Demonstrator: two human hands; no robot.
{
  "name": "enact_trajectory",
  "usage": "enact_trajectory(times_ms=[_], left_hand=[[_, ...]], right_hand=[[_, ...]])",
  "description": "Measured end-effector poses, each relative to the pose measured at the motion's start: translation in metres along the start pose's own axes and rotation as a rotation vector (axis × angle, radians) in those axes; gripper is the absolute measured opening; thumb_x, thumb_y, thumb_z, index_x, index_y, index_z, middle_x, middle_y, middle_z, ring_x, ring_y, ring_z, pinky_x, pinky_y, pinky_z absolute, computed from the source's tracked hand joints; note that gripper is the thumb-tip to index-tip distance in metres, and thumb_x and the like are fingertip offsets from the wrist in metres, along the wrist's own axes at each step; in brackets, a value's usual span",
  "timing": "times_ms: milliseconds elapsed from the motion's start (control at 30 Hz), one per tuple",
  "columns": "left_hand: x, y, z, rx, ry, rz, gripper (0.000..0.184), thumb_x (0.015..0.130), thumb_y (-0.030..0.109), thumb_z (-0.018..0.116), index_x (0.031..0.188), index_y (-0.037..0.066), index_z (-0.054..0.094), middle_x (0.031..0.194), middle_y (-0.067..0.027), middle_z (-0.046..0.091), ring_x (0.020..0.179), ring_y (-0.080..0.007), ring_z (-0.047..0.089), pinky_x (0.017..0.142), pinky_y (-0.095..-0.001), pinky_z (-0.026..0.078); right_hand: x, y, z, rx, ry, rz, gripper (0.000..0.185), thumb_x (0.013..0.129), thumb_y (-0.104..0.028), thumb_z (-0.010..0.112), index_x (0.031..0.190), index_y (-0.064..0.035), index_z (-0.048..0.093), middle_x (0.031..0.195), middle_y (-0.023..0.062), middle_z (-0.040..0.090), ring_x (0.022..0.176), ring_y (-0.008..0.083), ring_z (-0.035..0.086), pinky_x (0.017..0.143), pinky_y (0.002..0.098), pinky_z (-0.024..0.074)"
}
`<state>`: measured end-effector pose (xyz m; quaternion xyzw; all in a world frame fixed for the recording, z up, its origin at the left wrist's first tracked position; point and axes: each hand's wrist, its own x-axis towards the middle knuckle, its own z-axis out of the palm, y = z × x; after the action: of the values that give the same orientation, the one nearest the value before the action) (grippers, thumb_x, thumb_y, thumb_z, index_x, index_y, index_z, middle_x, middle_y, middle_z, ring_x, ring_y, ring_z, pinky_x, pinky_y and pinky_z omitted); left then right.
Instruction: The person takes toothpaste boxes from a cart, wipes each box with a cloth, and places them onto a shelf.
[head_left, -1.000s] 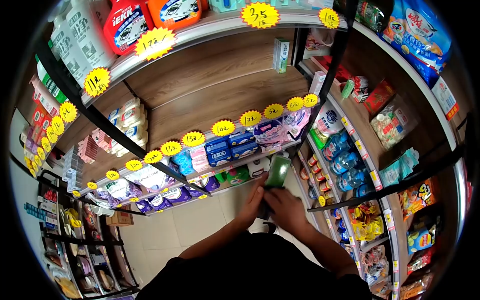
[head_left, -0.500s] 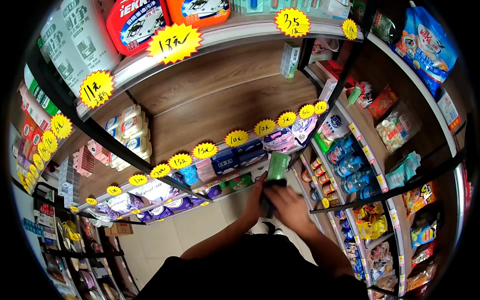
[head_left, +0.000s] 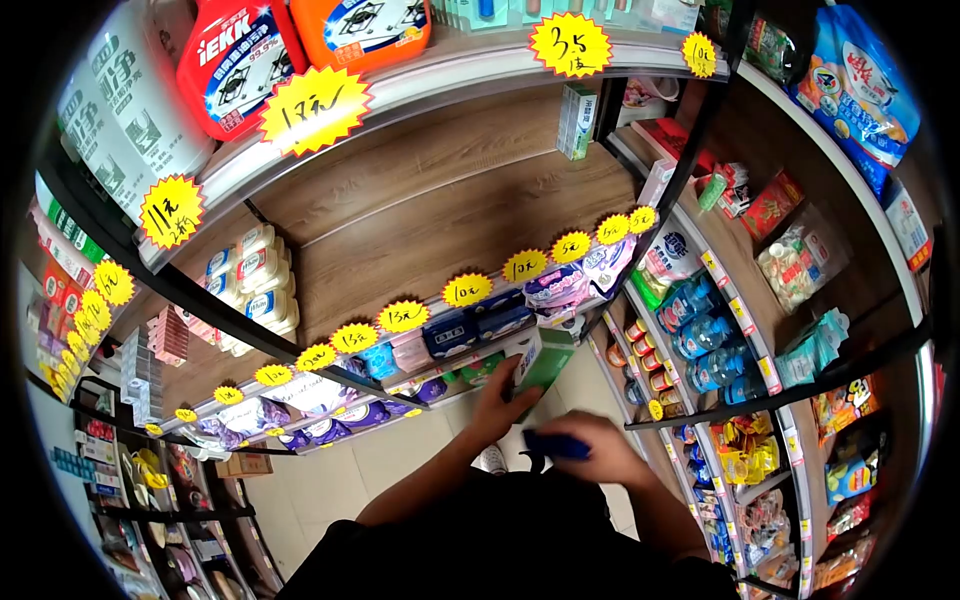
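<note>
My left hand (head_left: 500, 400) is wrapped round a green and white box (head_left: 545, 360), which stands out past my fingers over the floor in front of the lower shelf. To its right, my right hand (head_left: 598, 448) is closed on a dark blue object (head_left: 556, 445), blurred, with a black end pointing left. The two hands are apart. A similar upright white and green box (head_left: 577, 121) stands at the back right of the brown wooden shelf (head_left: 430, 215).
Stacked white soap packs (head_left: 262, 280) sit at the shelf's left. A red detergent bottle (head_left: 240, 65) is above. Yellow price tags (head_left: 467, 290) line the shelf edge. Water bottles (head_left: 703, 337) and snack bags (head_left: 750, 450) fill the right racks. Tiled floor (head_left: 370, 460) lies below.
My hands have come apart. The right one moved down and away with the dark blue object, while the left keeps the green and white box, now turned to show its white side.
</note>
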<state>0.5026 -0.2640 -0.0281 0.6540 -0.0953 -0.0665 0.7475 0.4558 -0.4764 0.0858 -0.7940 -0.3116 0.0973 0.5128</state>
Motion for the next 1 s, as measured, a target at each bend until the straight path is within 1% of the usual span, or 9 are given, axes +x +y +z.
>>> enact_trajectory(times_ms=[133, 167, 200, 300, 467, 667, 733, 900, 1000], left_hand=[[0.002, -0.001, 0.012, 0.15, 0.033, 0.031, 0.057, 0.087, 0.007, 0.076, 0.137, 0.003, 0.049, 0.125, -0.0101, 0.058, 0.117, -0.02, 0.055, 0.101, -0.0317, 0.043], [0.003, 0.001, 0.018, 0.143, 0.064, 0.006, 0.053, 0.086, 0.007, 0.077, 0.133, 0.003, 0.053, 0.123, -0.0102, 0.058, 0.117, -0.0213, 0.055, 0.101, -0.0319, 0.043], [0.007, 0.004, 0.025, 0.147, 0.076, 0.013, 0.053, 0.086, 0.007, 0.077, 0.133, 0.003, 0.053, 0.123, -0.0102, 0.058, 0.117, -0.0213, 0.055, 0.101, -0.0319, 0.043], [0.012, 0.017, 0.05, 0.254, 0.073, 0.108, 0.05, 0.085, 0.008, 0.078, 0.13, 0.003, 0.056, 0.121, -0.0112, 0.059, 0.115, -0.0234, 0.056, 0.1, -0.0329, 0.044], [0.02, 0.034, 0.083, 0.414, 0.184, 0.364, 0.049, 0.084, 0.014, 0.079, 0.127, 0.0, 0.058, 0.114, -0.0136, 0.061, 0.104, -0.0272, 0.059, 0.094, -0.0355, 0.045], [0.02, 0.034, 0.109, 0.531, 0.221, 0.349, 0.057, 0.089, 0.027, 0.078, 0.13, -0.003, 0.053, 0.116, -0.0146, 0.058, 0.106, -0.0244, 0.057, 0.095, -0.0351, 0.044], [0.019, 0.03, 0.118, 0.391, 0.281, 0.365, 0.051, 0.087, 0.014, 0.077, 0.131, 0.0, 0.054, 0.12, -0.0144, 0.06, 0.109, -0.0247, 0.057, 0.097, -0.0358, 0.044], [0.031, 0.038, 0.142, -0.36, 0.472, 0.249, 0.042, 0.1, 0.011, 0.059, 0.139, 0.005, 0.043, 0.121, -0.0076, 0.062, 0.111, -0.0175, 0.06, 0.097, -0.0347, 0.047], [0.049, 0.06, 0.146, -0.775, 0.51, 0.074, 0.044, 0.102, 0.033, 0.056, 0.134, 0.003, 0.049, 0.118, -0.0142, 0.063, 0.108, -0.0268, 0.064, 0.101, -0.0446, 0.05]], right_hand=[[0.01, -0.011, -0.054, 0.052, 0.626, 0.079, 0.041, 0.075, 0.0, 0.07, 0.116, -0.0043, 0.067, 0.11, 0.015, 0.069, 0.101, 0.0234, 0.068, 0.088, 0.033, 0.0516], [0.016, -0.003, -0.065, 0.016, 0.647, 0.021, 0.043, 0.073, 0.0, 0.072, 0.116, -0.0061, 0.067, 0.112, 0.0137, 0.069, 0.099, 0.0259, 0.068, 0.088, 0.0345, 0.053], [0.022, -0.002, -0.079, 0.019, 0.639, 0.009, 0.043, 0.073, 0.0, 0.072, 0.116, -0.0061, 0.067, 0.112, 0.0137, 0.069, 0.099, 0.0259, 0.068, 0.088, 0.0345, 0.053], [0.036, -0.005, -0.11, -0.305, 0.171, -0.194, 0.053, 0.067, 0.0, 0.075, 0.117, -0.0095, 0.065, 0.117, 0.0105, 0.069, 0.1, 0.0347, 0.064, 0.089, 0.0413, 0.0509], [0.035, 0.017, -0.156, -0.246, 0.077, -0.338, 0.048, 0.07, -0.006, 0.076, 0.116, -0.0139, 0.067, 0.116, 0.0072, 0.069, 0.097, 0.0324, 0.065, 0.082, 0.0406, 0.0535], [0.029, 0.043, -0.194, -0.246, 0.085, -0.447, 0.047, 0.069, -0.004, 0.076, 0.114, -0.0117, 0.067, 0.108, 0.0094, 0.069, 0.096, 0.0332, 0.065, 0.082, 0.0418, 0.0529], [0.03, 0.043, -0.207, -0.268, 0.096, -0.415, 0.046, 0.069, -0.004, 0.075, 0.114, -0.011, 0.067, 0.108, 0.0102, 0.069, 0.097, 0.0339, 0.065, 0.083, 0.0416, 0.0527], [0.021, 0.067, -0.209, -0.149, 0.287, -0.199, 0.042, 0.073, -0.001, 0.068, 0.114, -0.0075, 0.066, 0.104, 0.0129, 0.069, 0.097, 0.0267, 0.068, 0.085, 0.0351, 0.053], [0.01, 0.079, -0.185, 0.047, 0.357, -0.079, 0.041, 0.075, 0.001, 0.068, 0.115, -0.0057, 0.065, 0.105, 0.0125, 0.069, 0.098, 0.0265, 0.068, 0.088, 0.0356, 0.0524]])
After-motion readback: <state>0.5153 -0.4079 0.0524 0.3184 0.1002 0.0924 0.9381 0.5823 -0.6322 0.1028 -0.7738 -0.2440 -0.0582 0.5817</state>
